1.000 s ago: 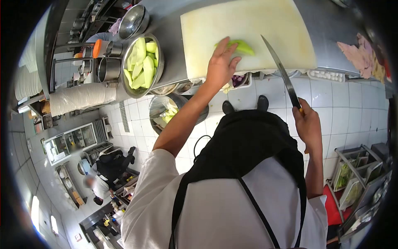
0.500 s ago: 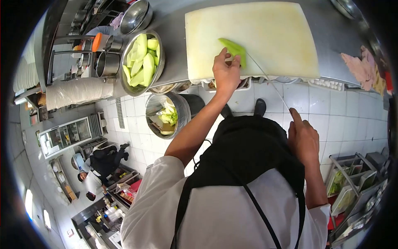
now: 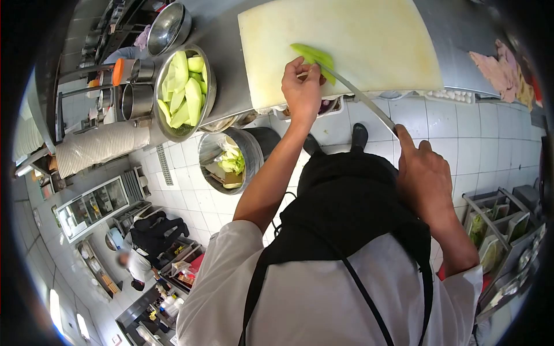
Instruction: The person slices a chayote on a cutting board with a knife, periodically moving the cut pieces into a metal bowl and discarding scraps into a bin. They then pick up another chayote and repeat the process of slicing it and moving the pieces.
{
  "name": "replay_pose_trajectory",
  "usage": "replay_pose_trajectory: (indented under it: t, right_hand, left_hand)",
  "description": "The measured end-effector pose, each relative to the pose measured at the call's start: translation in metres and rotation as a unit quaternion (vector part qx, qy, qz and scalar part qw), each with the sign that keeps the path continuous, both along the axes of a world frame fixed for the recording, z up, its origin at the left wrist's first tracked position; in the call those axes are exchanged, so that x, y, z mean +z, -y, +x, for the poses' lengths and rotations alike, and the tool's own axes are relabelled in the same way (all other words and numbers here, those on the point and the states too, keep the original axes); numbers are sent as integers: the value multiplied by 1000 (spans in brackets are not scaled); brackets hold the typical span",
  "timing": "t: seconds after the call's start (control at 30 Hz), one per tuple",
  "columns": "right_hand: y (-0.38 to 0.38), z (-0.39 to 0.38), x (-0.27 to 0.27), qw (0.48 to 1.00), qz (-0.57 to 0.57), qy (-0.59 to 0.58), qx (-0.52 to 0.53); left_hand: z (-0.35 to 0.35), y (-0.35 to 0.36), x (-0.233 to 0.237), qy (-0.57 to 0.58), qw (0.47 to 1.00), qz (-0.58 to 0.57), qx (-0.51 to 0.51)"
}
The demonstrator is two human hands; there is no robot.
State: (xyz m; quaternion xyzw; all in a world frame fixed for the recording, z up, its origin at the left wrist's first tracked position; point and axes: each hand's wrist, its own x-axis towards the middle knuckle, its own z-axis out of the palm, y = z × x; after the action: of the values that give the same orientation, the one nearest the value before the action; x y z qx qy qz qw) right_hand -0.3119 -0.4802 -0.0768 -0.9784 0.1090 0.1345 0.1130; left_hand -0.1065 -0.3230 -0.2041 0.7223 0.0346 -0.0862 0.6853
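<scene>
My left hand (image 3: 302,89) is on the white cutting board (image 3: 369,40), fingers bent against a piece of pale green vegetable (image 3: 311,53) and holding it down. The piece is long and lies slanted, its lower part partly hidden by the fingers and blade. In my right hand (image 3: 424,173) is the handle of a long knife (image 3: 369,102), the index finger stretched along the top of it. The blade reaches over the board's front edge, and its tip overlaps the piece right beside my left fingertips.
Left of the board stands a metal bowl (image 3: 210,92) of similar green pieces (image 3: 179,81), with another metal bowl (image 3: 167,34) behind. Below is a bin (image 3: 254,164) with vegetable scraps. A pink cloth (image 3: 496,72) lies at right. A co-worker (image 3: 150,242) is at far left.
The knife has tilted so that more of its blade's flat side shows, and its tip has come closer to my left fingers. My left hand stays on the vegetable piece. The view has shifted slightly.
</scene>
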Motion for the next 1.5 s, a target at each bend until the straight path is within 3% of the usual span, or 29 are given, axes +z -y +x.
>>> replay_pose_trajectory:
  t: [0.8,1.1,1.23,1.33,1.37,1.43,1.5]
  right_hand:
    - [-7,47,-18,999,-8,-31,40]
    - [-17,85,-33,997,51,45,46]
    - [0,81,-16,994,108,4,15]
    - [27,60,-11,965,252,-12,-76]
    - [37,54,-17,927,340,-70,-145]
    - [47,44,-18,801,498,-184,-276]
    - [46,28,-33,764,545,-174,-298]
  left_hand:
    - [2,0,-5,13,1000,-12,9]
    - [3,1,-3,24,1000,-7,12]
    - [9,-3,-7,30,999,27,6]
    - [19,-8,-9,54,995,74,-32]
    - [25,-8,-12,62,995,68,-48]
    - [32,-11,-15,75,992,60,-83]
    - [41,-15,-13,74,987,94,-104]
